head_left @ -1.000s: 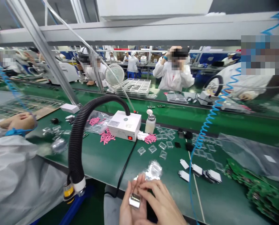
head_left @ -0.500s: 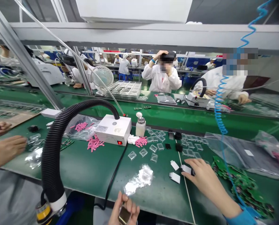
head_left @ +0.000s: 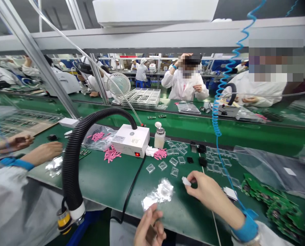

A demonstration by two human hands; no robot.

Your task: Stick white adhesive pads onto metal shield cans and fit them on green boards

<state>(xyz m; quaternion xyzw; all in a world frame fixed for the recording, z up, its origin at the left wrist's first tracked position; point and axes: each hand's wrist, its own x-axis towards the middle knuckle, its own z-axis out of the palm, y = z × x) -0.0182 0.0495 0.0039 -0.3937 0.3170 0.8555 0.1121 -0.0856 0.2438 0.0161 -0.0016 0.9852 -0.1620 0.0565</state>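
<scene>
My right hand (head_left: 208, 191) pinches a small white piece (head_left: 186, 181) between thumb and fingers, above the green bench mat, and a blue wrist strap (head_left: 248, 225) circles that wrist. At the bottom edge, my left hand (head_left: 149, 226) grips a small flat metallic piece (head_left: 151, 235), partly hidden by the fingers. Just beyond it lies a crumpled sheet of silvery clear film (head_left: 159, 193). Several small clear plastic squares (head_left: 162, 165) are spread ahead of my right hand, and several white pieces (head_left: 230, 193) lie to its right.
A white bench box (head_left: 130, 140) with a black hose (head_left: 72, 160) stands ahead, beside a dispenser bottle (head_left: 159, 137) and pink pieces (head_left: 111, 153). Green circuit boards (head_left: 271, 208) lie at right, under a blue coiled tube (head_left: 217, 116). A co-worker's hands (head_left: 43, 153) work at left.
My right hand has risen from the white pieces and moved left, now pinching one. My left hand stays low at the bottom edge, still holding the flat piece.
</scene>
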